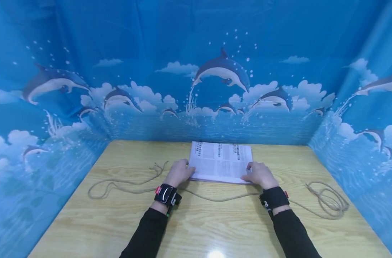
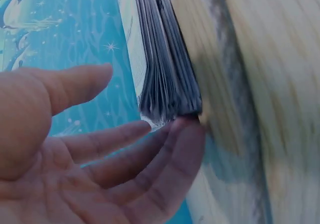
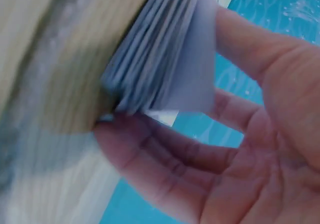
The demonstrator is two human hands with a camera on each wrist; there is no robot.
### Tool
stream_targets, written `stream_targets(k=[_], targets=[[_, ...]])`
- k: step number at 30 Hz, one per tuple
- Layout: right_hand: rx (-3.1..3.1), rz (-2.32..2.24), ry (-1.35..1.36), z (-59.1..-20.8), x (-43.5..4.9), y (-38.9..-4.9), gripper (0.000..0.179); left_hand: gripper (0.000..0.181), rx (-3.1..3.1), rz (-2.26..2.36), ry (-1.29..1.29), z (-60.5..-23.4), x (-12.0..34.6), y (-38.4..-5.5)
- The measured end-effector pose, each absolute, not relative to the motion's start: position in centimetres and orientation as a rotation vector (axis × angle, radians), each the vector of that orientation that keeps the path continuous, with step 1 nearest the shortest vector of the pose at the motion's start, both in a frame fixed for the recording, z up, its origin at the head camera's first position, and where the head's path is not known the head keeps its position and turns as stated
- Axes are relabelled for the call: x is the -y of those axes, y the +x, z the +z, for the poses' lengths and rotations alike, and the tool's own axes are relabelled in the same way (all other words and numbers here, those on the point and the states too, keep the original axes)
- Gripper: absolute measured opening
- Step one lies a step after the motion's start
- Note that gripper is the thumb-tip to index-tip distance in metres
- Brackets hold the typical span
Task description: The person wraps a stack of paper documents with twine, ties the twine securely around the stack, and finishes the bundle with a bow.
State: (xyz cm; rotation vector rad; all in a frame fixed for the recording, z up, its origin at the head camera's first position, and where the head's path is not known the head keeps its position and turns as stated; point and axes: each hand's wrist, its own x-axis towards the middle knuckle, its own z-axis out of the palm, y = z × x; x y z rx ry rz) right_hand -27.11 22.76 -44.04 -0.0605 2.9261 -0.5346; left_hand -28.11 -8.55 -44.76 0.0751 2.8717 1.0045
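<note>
A flat stack of folded newspapers (image 1: 220, 163) lies toward the back of the wooden table, print side up. At its left edge is my left hand (image 1: 179, 172); in the left wrist view its fingertips (image 2: 187, 134) touch the bottom corner of the stack (image 2: 165, 59), while the thumb stays apart. On the right, my right hand (image 1: 261, 175) holds the opposite edge. Its thumb lies against the top sheet (image 3: 192, 74) and its curled fingers (image 3: 145, 159) reach the underside. A thin beige rope (image 1: 215, 200) runs across the table in front of the stack, passing beneath both wrists.
The rope's loose left end (image 1: 102, 195) bends in a wide loop, and several coils (image 1: 331, 200) lie at the right. A blue dolphin-print curtain (image 1: 151, 71) encloses the table (image 1: 221, 229) at the back and sides. Black bands with cameras circle both wrists.
</note>
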Motion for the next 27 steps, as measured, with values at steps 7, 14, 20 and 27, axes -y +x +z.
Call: stream_targets(k=[7, 14, 20, 27], targets=[[-2.808, -0.666, -0.246, -43.9, -23.7, -26.5, 0.084, 0.055, -2.751, 0.91, 0.346, -44.4, 10.5, -27.8], [-2.643, -0.716, -0.376, -43.8, -25.3, -25.3, 0.119, 0.029, -2.681, 0.681, 0.571, -43.9, 12.8, -27.4], [-2.619, -0.775, -0.271, -44.4, -26.7, -25.7, 0.108, 0.018, -2.731, 0.635, 0.434, -44.4, 13.0, -27.8], [-2.626, -0.763, -0.255, -44.8, -27.4, -26.6, 0.089, 0.02, -2.82, 0.606, 0.379, -44.7, 12.9, -28.2]])
